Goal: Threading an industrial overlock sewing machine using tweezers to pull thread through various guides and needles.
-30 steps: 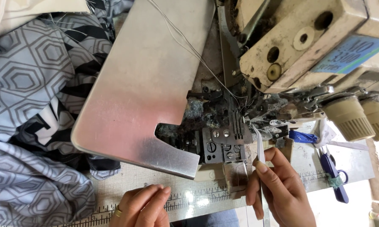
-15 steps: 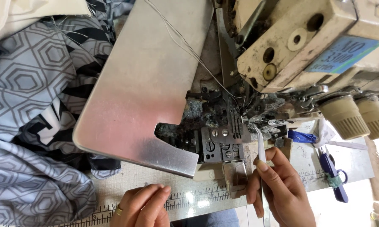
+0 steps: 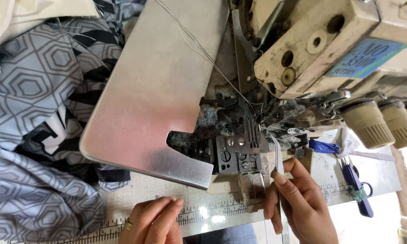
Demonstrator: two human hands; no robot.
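A cream overlock sewing machine [image 3: 321, 49] fills the upper right, with a bare metal work plate [image 3: 162, 90] swung out to its left. My right hand [image 3: 298, 203] grips slim metal tweezers [image 3: 278, 158], their tips up by the needle and looper area [image 3: 257, 131]. My left hand [image 3: 151, 221] rests at the table's front edge on the printed ruler strip [image 3: 203, 214], fingers together, holding nothing that I can see; a ring is on one finger. Thin threads [image 3: 199, 45] run down across the plate toward the needles.
Grey and black patterned fabric [image 3: 36, 135] is piled on the left. Beige tension knobs [image 3: 370, 124] stick out at the right. Blue-handled thread snips [image 3: 357, 187] lie on the table to the right of my right hand.
The view has shifted slightly. My right hand holds the tweezers at nearly the same spot by the needles; my left hand stays at the front edge.
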